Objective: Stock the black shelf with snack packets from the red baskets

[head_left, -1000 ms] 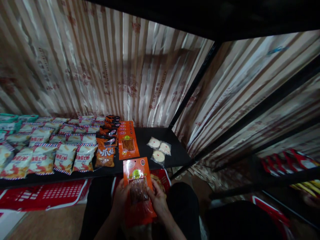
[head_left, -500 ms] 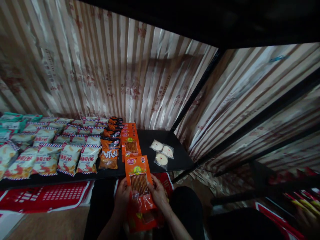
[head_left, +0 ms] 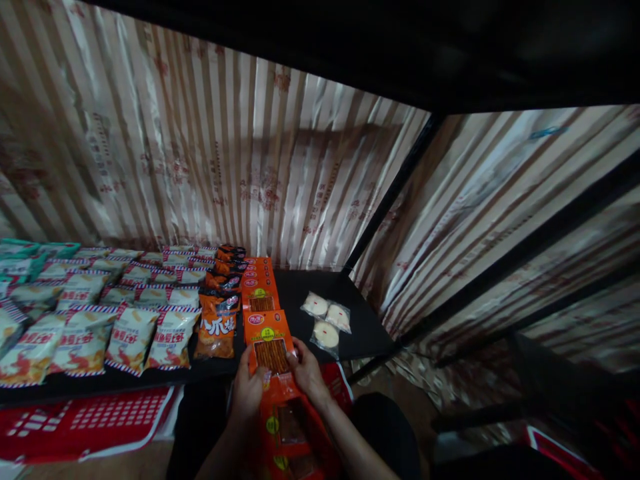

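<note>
An orange snack packet (head_left: 271, 352) with a window showing brown sticks is held by its two side edges, its top overlapping the front of the shelf row. My left hand (head_left: 250, 383) grips its left edge and my right hand (head_left: 306, 368) its right edge, thumbs on the front. Behind it, similar orange packets (head_left: 259, 288) lie overlapped in a column on the black shelf (head_left: 295, 283). Below my hands, more orange packets (head_left: 293, 427) lie over my lap, partly hidden by the held one.
Orange-and-black bags (head_left: 216, 327) and rows of white shrimp snack bags (head_left: 131, 337) fill the shelf's left. Three round white items in clear wrap (head_left: 326, 333) lie to the right. Red baskets (head_left: 120, 413) stand below. A dark slanted post (head_left: 395, 193) rises at the shelf's corner.
The held packet has moved slightly up and left, closer over the column on the shelf. More orange packets below my hands are now visible. The view has shifted a little.
</note>
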Tool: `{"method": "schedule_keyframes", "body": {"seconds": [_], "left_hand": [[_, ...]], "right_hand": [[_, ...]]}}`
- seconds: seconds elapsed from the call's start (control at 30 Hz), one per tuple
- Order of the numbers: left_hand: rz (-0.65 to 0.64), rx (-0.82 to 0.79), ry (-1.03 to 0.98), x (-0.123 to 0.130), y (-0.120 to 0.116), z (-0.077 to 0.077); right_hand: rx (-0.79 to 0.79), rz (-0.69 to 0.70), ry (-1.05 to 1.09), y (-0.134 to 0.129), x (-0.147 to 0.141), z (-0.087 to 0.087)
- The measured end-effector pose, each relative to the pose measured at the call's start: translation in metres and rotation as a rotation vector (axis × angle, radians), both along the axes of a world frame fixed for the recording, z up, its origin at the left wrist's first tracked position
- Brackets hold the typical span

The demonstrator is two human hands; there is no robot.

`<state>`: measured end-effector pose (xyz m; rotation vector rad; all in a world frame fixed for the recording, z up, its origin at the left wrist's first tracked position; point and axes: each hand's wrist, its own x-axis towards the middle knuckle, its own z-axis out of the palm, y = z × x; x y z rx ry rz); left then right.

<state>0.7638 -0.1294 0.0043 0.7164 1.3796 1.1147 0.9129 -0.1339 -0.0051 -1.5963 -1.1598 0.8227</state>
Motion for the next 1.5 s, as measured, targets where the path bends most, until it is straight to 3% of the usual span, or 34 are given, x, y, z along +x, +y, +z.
{"method": "schedule_keyframes", "body": {"seconds": [0.33,0.7,1.13,1.5], "left_hand": [[-0.048,0.086,0.208,0.006,0.031,-0.005],[-0.054,0.135,0.266,0.008,0.052,-0.003],[-0.094,0.277,0.588,0.015,0.063,-0.022],[-0.15,0.261,0.717,0.016,0.064,-0.009]], "right_hand": [[0.008,-0.026,-0.112,0.03,0.005,-0.007],[0.01,-0.011,-0.146,0.06,0.003,-0.013],[-0.103,0.022,-0.307,0.085,0.006,-0.01],[-0.071,0.016,-0.283,0.094,0.007,-0.011]]}}
